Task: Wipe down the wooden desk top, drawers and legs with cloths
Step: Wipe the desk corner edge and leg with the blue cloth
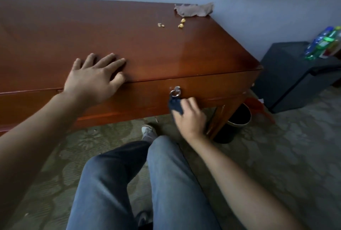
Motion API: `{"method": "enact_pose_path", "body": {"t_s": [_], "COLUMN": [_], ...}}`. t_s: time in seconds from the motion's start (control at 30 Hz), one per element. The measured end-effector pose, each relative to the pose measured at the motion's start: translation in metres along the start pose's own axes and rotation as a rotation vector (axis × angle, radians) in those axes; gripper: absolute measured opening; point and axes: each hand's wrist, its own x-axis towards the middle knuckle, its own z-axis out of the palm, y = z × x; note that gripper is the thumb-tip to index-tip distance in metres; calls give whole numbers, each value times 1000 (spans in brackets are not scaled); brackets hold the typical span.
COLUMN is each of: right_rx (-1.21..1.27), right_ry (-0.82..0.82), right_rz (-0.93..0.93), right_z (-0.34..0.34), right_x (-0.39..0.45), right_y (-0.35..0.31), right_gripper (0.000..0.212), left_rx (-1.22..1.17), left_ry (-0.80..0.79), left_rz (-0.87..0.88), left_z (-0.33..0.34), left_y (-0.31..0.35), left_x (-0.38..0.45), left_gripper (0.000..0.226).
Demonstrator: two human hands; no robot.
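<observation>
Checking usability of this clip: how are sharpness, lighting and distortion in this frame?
Head view: dim, soft overall; the right hand and its dark cloth are motion-blurred; the bottles at the right edge smear; a faint sheen lies on the desk top; wide-angle bending curves the desk's edges.

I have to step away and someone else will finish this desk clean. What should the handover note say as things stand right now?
Left hand: flat, fingers spread, resting on the desk top at its front edge.
Right hand: grips a dark blue cloth against the drawer front, just below the ring pull.
A brown cloth lies at the top's back right corner, yellow crumbs just in front of it.
Done: cannot tell.
Left: crumbs on the top; the leg is not being touched.
</observation>
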Motion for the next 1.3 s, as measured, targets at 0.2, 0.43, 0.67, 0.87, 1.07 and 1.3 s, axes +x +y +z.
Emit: {"method": "enact_pose_path", "body": {"t_s": [0.2, 0.43, 0.67, 0.87, 1.07, 1.3], "right_rx": [-15, 101, 279, 718, 816, 318], "right_ry": [121, 261, -299, 6, 140, 303], "right_rz": [679, 879, 168, 937, 828, 462], "right_z": [-60, -42, -58, -100, -120, -68], "right_x": [47, 49, 26, 20, 68, 55], "right_y": [117, 84, 108, 189, 220, 183], "right_gripper": [29, 27, 21, 45, 64, 29], "left_rx": [-75, -130, 22, 171, 146, 137], "left_ry": [127, 25, -140, -197, -181, -160], "left_rz": [210, 404, 472, 494, 488, 480], "left_z": [1, 6, 25, 29, 39, 46], "left_y": [63, 176, 273, 309, 311, 312], "left_x": [3, 52, 103, 132, 137, 139], "left_gripper": [63, 63, 63, 77, 79, 85]}}
